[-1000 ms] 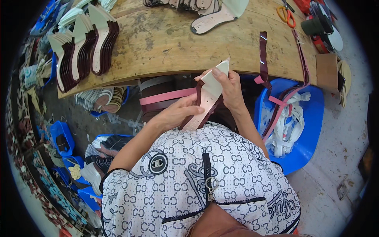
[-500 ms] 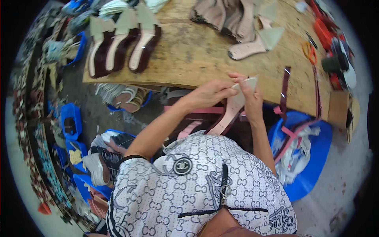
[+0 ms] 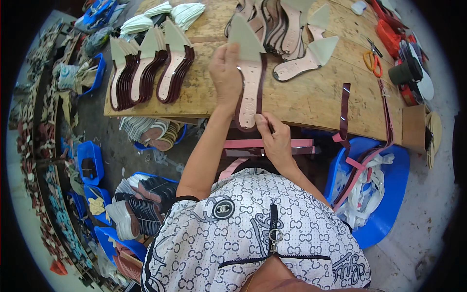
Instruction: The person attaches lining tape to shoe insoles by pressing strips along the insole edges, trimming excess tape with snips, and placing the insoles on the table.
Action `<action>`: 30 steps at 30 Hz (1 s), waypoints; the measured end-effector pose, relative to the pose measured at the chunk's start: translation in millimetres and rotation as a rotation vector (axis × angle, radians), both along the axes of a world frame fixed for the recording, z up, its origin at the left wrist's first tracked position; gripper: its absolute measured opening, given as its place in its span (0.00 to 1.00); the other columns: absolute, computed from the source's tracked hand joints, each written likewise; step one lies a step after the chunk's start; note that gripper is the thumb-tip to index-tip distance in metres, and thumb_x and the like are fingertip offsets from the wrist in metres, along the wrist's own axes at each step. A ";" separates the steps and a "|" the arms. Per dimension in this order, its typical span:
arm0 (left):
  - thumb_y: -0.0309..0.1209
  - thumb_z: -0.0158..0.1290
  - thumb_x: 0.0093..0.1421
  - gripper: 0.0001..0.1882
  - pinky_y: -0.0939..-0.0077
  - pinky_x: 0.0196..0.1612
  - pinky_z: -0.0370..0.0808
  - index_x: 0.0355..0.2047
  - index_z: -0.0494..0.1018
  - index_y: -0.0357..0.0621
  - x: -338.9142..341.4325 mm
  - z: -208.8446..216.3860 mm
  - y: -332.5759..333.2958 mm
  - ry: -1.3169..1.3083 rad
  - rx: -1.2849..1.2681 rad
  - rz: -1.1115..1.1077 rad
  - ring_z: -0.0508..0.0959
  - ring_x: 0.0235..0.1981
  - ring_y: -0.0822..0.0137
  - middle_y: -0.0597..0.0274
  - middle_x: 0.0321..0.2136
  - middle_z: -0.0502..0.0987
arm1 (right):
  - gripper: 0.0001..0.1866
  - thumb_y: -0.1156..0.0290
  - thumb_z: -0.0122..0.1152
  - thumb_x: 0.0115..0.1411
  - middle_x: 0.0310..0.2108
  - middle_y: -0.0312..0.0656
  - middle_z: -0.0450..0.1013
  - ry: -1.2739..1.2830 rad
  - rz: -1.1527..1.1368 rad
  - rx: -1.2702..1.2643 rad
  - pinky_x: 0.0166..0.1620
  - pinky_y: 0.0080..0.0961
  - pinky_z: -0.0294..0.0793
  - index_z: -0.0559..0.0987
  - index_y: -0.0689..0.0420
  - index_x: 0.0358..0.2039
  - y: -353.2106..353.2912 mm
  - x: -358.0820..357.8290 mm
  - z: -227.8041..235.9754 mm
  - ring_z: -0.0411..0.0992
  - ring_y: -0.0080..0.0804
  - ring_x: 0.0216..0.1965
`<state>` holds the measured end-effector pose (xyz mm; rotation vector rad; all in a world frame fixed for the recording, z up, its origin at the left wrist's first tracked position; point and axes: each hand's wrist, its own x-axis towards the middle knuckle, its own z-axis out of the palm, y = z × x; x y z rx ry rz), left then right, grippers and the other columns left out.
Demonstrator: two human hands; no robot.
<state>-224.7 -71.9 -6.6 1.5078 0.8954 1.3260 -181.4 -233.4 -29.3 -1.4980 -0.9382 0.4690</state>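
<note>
Between my hands is a shoe insole (image 3: 250,87), with a pale pink heel part, a glossy maroon border and a cream pointed toe. It is held over the table's front edge, toe pointing away from me. My left hand (image 3: 226,80) grips its left side near the toe, the fingers partly blurred. At the heel end, my right hand (image 3: 275,140) pinches the rim between thumb and fingers. Three stacks of similar maroon-edged insoles (image 3: 170,73) lie at the table's left. Further dark-edged insoles (image 3: 292,34) are bunched behind the held one, with a single insole (image 3: 296,68) in front of them.
The wooden table (image 3: 214,92) spans the far side. On its right lie orange-handled scissors (image 3: 372,63) and maroon strips (image 3: 344,107), which hang toward a blue tub (image 3: 389,204) with white scraps. Blue bins (image 3: 90,160) of shoe parts stand at left.
The insole has moved up and left, from near my body to over the table edge, and turned more upright. My right hand has shifted from the toe to the heel.
</note>
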 end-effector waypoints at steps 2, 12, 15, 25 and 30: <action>0.38 0.46 0.67 0.14 0.78 0.31 0.66 0.39 0.73 0.38 -2.6 -6.9 2.7 -0.121 -0.110 -0.028 0.68 0.27 0.76 0.69 0.26 0.73 | 0.10 0.68 0.55 0.60 0.20 0.47 0.71 -0.047 0.179 -0.214 0.25 0.26 0.66 0.76 0.64 0.32 -4.6 15.3 5.2 0.68 0.27 0.19; 0.45 0.47 0.66 0.21 0.85 0.31 0.69 0.49 0.68 0.41 -3.4 10.0 -61.1 -0.232 -0.664 -0.512 0.73 0.28 0.78 0.68 0.31 0.74 | 0.11 0.69 0.62 0.54 0.22 0.41 0.73 -0.402 0.185 0.058 0.28 0.27 0.69 0.76 0.61 0.34 11.5 59.4 16.7 0.72 0.34 0.25; 0.46 0.41 0.68 0.23 0.81 0.32 0.74 0.49 0.69 0.38 0.1 13.2 -69.9 -0.267 -0.673 -0.525 0.76 0.29 0.77 0.63 0.35 0.77 | 0.16 0.63 0.56 0.62 0.22 0.34 0.70 0.354 0.178 -0.009 0.28 0.22 0.67 0.76 0.67 0.34 38.4 61.2 28.9 0.64 0.18 0.26; 0.53 0.32 0.68 0.33 0.80 0.32 0.72 0.44 0.73 0.33 -24.5 39.4 -35.4 0.001 -0.318 -0.503 0.75 0.28 0.73 0.61 0.28 0.76 | 0.18 0.61 0.52 0.64 0.21 0.34 0.71 0.399 0.658 -0.362 0.27 0.17 0.66 0.76 0.61 0.24 -34.3 39.3 14.0 0.67 0.18 0.22; 0.45 0.55 0.57 0.27 0.59 0.40 0.71 0.47 0.70 0.34 -100.2 43.4 52.8 0.970 0.549 0.060 0.75 0.36 0.46 0.43 0.39 0.74 | 0.18 0.56 0.50 0.64 0.21 0.33 0.70 0.061 -0.389 -0.298 0.25 0.19 0.62 0.78 0.58 0.33 -43.1 166.1 2.8 0.63 0.19 0.21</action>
